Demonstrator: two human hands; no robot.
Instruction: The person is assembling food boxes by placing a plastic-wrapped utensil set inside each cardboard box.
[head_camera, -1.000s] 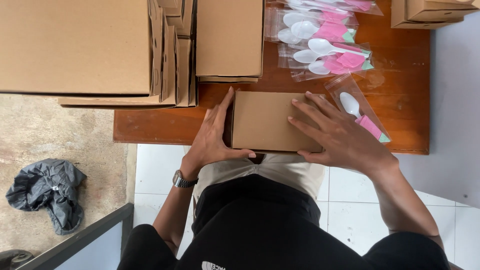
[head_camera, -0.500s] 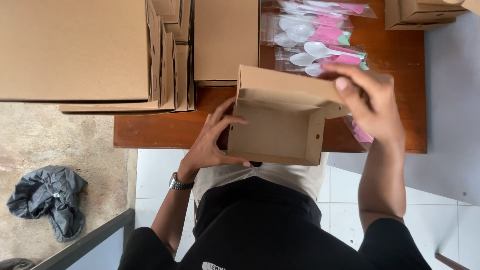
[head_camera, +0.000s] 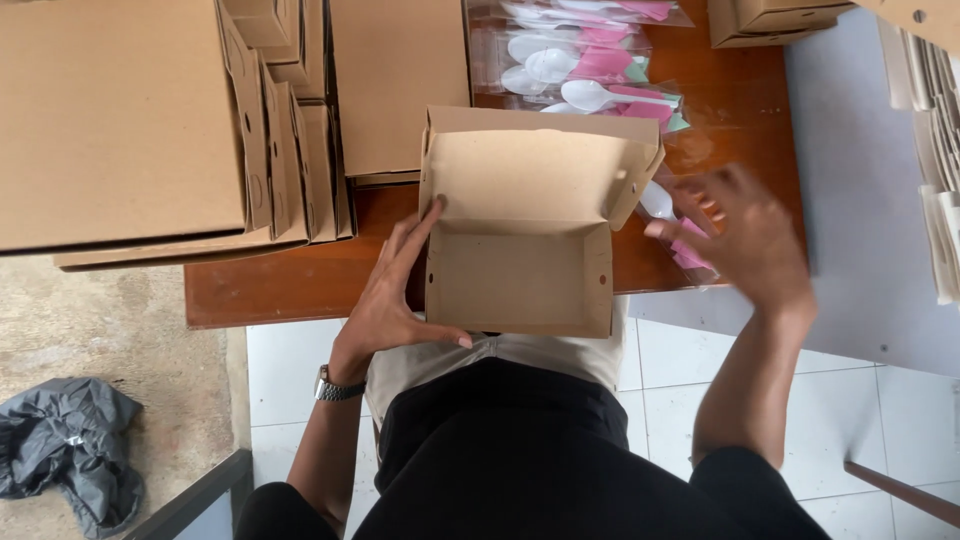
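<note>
The right hand (head_camera: 740, 235) has let go of the lid, fingers spread wide. The brown box (head_camera: 525, 225) now sits open on the worktop (head_camera: 290, 285); left hand (head_camera: 395, 295) holds its side.

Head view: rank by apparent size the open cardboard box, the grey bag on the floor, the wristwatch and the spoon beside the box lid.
1. open cardboard box
2. grey bag, though it lies farther from the camera
3. spoon, partly hidden
4. wristwatch, near the spoon's size, so unsure
</note>
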